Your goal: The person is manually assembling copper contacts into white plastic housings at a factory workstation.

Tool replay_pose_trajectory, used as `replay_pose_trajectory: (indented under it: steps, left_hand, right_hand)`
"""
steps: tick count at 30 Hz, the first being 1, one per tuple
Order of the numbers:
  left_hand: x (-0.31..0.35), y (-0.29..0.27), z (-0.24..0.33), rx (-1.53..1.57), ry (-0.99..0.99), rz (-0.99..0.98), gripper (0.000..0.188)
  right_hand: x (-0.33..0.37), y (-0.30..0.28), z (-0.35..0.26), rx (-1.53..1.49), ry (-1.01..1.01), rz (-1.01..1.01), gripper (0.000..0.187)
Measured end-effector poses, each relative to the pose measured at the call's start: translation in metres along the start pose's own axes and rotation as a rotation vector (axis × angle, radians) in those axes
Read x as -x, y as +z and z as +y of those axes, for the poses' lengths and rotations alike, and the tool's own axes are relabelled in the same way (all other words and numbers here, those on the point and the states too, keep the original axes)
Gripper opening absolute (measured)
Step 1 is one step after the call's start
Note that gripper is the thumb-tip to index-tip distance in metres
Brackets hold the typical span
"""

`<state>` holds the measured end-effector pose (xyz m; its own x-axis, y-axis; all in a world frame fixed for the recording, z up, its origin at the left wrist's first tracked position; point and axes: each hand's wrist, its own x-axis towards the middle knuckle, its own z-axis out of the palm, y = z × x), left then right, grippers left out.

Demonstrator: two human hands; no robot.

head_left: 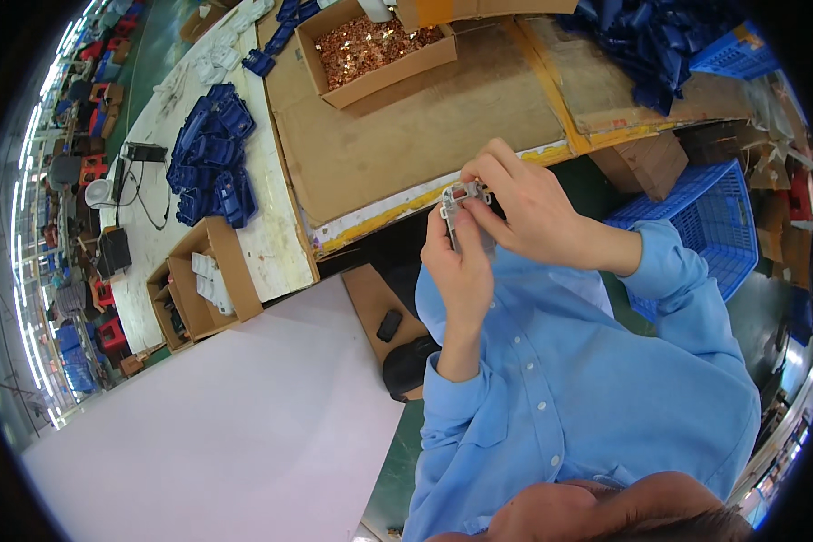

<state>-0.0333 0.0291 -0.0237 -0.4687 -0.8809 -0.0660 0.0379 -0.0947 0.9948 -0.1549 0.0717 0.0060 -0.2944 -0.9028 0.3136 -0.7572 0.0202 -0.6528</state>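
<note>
A small light-grey plastic housing [454, 200] is held up just off the front edge of the table. My left hand [465, 269] grips it from below, with the thumb lying along its face. From the right, my right hand [522, 200] pinches its upper end between thumb and fingers. A reddish, copper-coloured bit shows at the top of the housing, too small to name. My fingers hide much of the piece. Beyond my hands, a cardboard box [384, 81] on the table holds many small copper-coloured metal parts [370, 50].
Blue plastic housings [212, 158] lie piled on the left table, with more blue parts [637, 45] heaped at far right. A cardboard box [235, 271] holds white pieces. A blue crate [727, 221] stands at right. A large white panel [217, 415] spreads at lower left.
</note>
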Motion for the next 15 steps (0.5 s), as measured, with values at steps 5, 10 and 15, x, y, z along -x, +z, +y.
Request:
replay_pose_trajectory:
  steps: [5, 10, 15]
  left_hand:
    - [-0.001, -0.001, -0.002, -0.082, 0.045, 0.001, 0.025]
    - [0.0, 0.0, -0.001, -0.095, -0.013, 0.012, 0.026]
    - [-0.002, -0.001, -0.007, -0.18, 0.132, 0.033, 0.025]
  right_hand:
    - [-0.005, -0.003, 0.001, -0.058, 0.044, 0.005, 0.023]
    - [-0.016, -0.014, 0.001, -0.139, 0.064, -0.138, 0.02]
    - [-0.019, -0.012, 0.004, -0.21, 0.091, -0.164, 0.018]
